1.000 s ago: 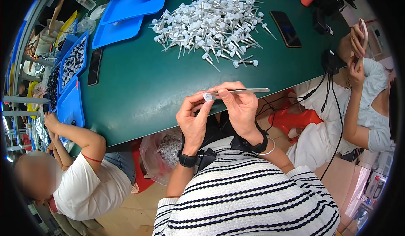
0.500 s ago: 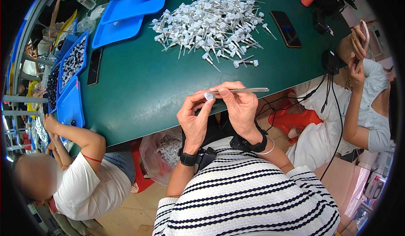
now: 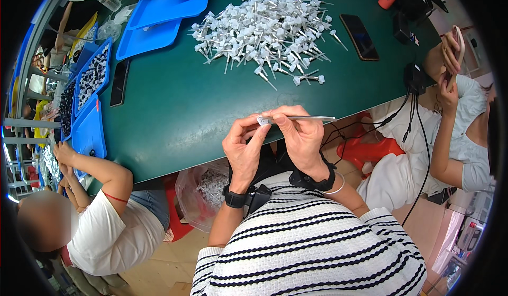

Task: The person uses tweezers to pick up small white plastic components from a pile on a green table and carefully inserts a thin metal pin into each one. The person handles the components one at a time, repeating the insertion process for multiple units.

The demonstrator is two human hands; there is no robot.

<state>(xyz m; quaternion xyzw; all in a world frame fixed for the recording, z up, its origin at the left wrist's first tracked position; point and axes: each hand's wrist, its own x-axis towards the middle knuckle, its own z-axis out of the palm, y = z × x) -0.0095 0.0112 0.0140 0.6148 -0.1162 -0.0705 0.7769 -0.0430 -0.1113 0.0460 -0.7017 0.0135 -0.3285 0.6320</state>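
Note:
Just off the near table edge, my left hand (image 3: 242,145) pinches a small white plastic cap-like part (image 3: 262,121) between thumb and fingers. My right hand (image 3: 302,137) is closed on a slim, flat metal tool (image 3: 317,117). One end of it meets the white part, and the other sticks out to the right past my fingers. Both hands are close together, fingertips nearly touching. Beyond them on the green table (image 3: 174,105) lies a big heap of white pump heads (image 3: 264,29) with thin tubes.
Blue trays (image 3: 148,39) and a dark phone (image 3: 119,83) lie at left; another phone (image 3: 359,37) lies right of the heap. A clear bag of small parts (image 3: 209,187) hangs below the edge. One person sits at left; another, holding a phone (image 3: 456,52), sits at right beside cables.
The metal tool's free end has dipped slightly, and the tool now shows its thin edge. Both hands stay in nearly the same place, still on the white part and tool.

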